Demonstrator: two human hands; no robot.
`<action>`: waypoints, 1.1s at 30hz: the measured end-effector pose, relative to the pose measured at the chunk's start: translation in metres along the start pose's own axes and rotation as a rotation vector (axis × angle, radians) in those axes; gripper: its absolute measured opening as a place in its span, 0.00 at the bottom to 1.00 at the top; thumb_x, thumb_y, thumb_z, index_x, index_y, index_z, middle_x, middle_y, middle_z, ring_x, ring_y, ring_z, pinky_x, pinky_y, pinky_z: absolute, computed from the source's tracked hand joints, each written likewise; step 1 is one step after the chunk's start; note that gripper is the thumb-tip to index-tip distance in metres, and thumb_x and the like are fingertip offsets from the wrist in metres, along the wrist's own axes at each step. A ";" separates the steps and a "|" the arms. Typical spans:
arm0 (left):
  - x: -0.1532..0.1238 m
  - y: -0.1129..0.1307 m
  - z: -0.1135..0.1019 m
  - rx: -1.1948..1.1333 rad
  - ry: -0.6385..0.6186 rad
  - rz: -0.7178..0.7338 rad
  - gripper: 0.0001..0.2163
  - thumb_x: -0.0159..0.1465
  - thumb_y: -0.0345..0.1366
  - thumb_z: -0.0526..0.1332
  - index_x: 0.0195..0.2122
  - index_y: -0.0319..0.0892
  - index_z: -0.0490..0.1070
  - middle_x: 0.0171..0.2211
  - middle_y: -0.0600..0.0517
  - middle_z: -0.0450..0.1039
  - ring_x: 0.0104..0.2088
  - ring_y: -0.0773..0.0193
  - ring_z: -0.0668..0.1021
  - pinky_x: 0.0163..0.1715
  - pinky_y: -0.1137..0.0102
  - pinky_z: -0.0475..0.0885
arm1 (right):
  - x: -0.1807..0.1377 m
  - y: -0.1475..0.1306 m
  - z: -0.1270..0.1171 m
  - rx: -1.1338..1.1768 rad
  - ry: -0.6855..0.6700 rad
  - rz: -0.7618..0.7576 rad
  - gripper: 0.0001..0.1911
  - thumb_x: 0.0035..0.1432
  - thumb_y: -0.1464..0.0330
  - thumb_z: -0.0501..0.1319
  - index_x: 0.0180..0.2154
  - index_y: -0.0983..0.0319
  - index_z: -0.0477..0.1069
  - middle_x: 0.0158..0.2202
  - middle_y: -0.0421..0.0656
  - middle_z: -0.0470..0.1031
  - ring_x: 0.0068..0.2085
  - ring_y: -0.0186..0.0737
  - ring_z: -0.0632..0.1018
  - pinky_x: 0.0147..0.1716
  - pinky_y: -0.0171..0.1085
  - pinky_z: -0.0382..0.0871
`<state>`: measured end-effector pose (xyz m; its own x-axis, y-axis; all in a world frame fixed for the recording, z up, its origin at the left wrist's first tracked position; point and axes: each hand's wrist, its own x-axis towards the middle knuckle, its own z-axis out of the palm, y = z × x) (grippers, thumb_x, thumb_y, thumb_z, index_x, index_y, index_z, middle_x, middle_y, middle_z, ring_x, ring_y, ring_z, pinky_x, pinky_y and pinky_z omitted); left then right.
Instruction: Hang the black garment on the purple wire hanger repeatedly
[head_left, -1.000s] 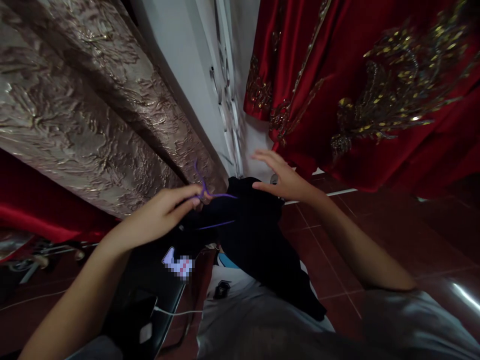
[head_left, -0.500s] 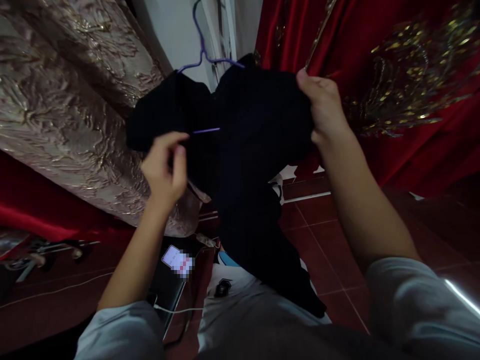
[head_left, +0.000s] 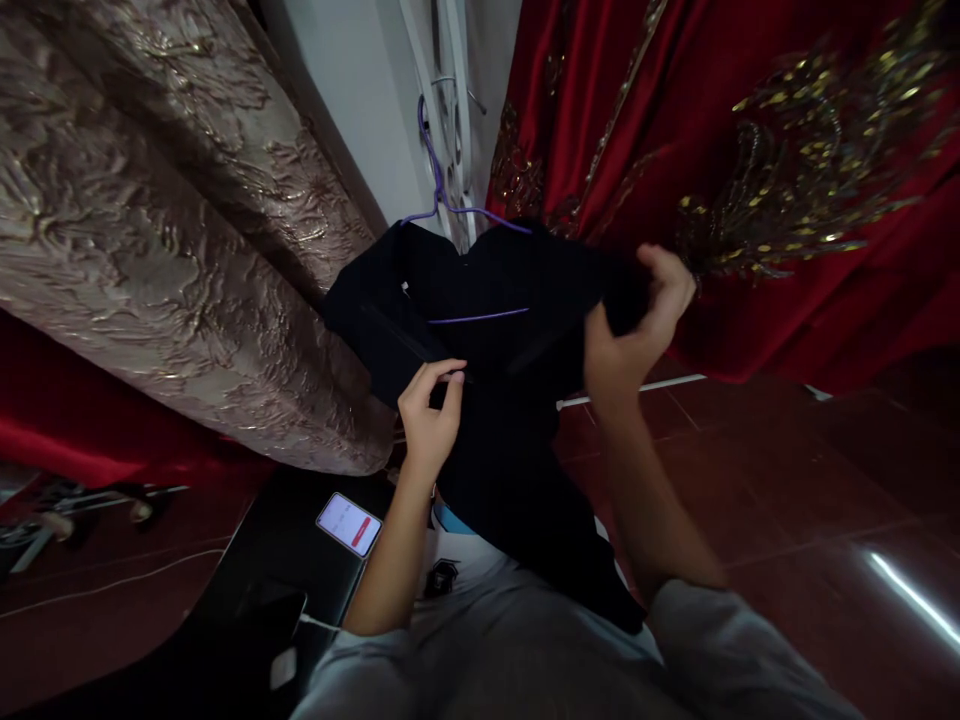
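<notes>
One dark garment [head_left: 510,440] hangs on one thin purple hanger [head_left: 439,185] — soft, matte cloth, its neck open across the straight lower bar — in front of the person, its lower part falling to the lap. Two bare hands work at it. The left hand [head_left: 433,420] pinches the front edge between thumb and fingers. The right hand [head_left: 636,345] is blurred at the shoulder, thumb and fingers set apart; I cannot tell whether it grips.

One beige drape [head_left: 165,260], crinkled and glinting, hangs to the left; one smooth red drape [head_left: 810,60] with gold sequins, to the right. One lit, rectangular phone [head_left: 349,524] lies on a glossy black surface [head_left: 296,555].
</notes>
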<state>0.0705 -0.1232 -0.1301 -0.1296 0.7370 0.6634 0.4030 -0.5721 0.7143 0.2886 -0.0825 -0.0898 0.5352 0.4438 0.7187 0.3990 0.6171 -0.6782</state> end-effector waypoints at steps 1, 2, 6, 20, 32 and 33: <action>-0.007 0.003 0.007 -0.082 0.058 -0.055 0.06 0.69 0.35 0.65 0.45 0.43 0.79 0.37 0.50 0.79 0.35 0.66 0.80 0.40 0.70 0.75 | -0.021 -0.009 0.003 0.002 0.051 0.040 0.16 0.59 0.61 0.67 0.48 0.57 0.70 0.52 0.48 0.72 0.58 0.47 0.73 0.58 0.48 0.69; -0.014 0.007 0.013 -0.160 0.105 -0.107 0.06 0.68 0.36 0.66 0.45 0.43 0.78 0.37 0.51 0.78 0.34 0.67 0.79 0.38 0.72 0.75 | -0.043 -0.016 0.007 0.046 0.045 0.138 0.12 0.61 0.61 0.66 0.43 0.58 0.70 0.45 0.46 0.73 0.50 0.43 0.77 0.51 0.44 0.72; -0.031 0.024 0.027 -0.367 0.196 -0.215 0.09 0.65 0.35 0.69 0.44 0.43 0.73 0.34 0.53 0.73 0.31 0.70 0.77 0.33 0.75 0.74 | -0.111 -0.021 0.017 0.314 -0.600 0.737 0.20 0.62 0.50 0.61 0.34 0.60 0.68 0.28 0.40 0.70 0.27 0.35 0.72 0.27 0.35 0.67; -0.042 -0.020 0.027 -0.434 -0.096 -0.314 0.17 0.62 0.30 0.69 0.51 0.43 0.70 0.44 0.47 0.79 0.48 0.62 0.82 0.53 0.65 0.75 | -0.110 -0.008 0.008 0.410 -0.744 0.889 0.26 0.58 0.49 0.66 0.22 0.63 0.67 0.18 0.35 0.63 0.21 0.27 0.62 0.24 0.32 0.54; -0.052 -0.042 0.062 -0.069 0.075 -0.151 0.05 0.68 0.35 0.62 0.36 0.41 0.74 0.33 0.51 0.73 0.36 0.63 0.76 0.40 0.67 0.73 | 0.011 -0.044 0.063 0.459 -0.926 0.583 0.16 0.64 0.59 0.63 0.29 0.65 0.73 0.17 0.35 0.65 0.19 0.25 0.62 0.20 0.29 0.53; -0.053 -0.045 0.066 -0.052 0.053 -0.138 0.05 0.68 0.34 0.62 0.35 0.40 0.74 0.32 0.51 0.72 0.35 0.63 0.76 0.39 0.67 0.72 | 0.022 -0.049 0.071 0.468 -0.842 0.543 0.17 0.65 0.58 0.63 0.30 0.64 0.73 0.18 0.35 0.65 0.19 0.25 0.61 0.19 0.28 0.53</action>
<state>0.1192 -0.1129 -0.2126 -0.2292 0.7906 0.5678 0.3306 -0.4854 0.8094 0.2281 -0.0574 -0.0298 -0.1949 0.9208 0.3377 -0.1518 0.3119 -0.9379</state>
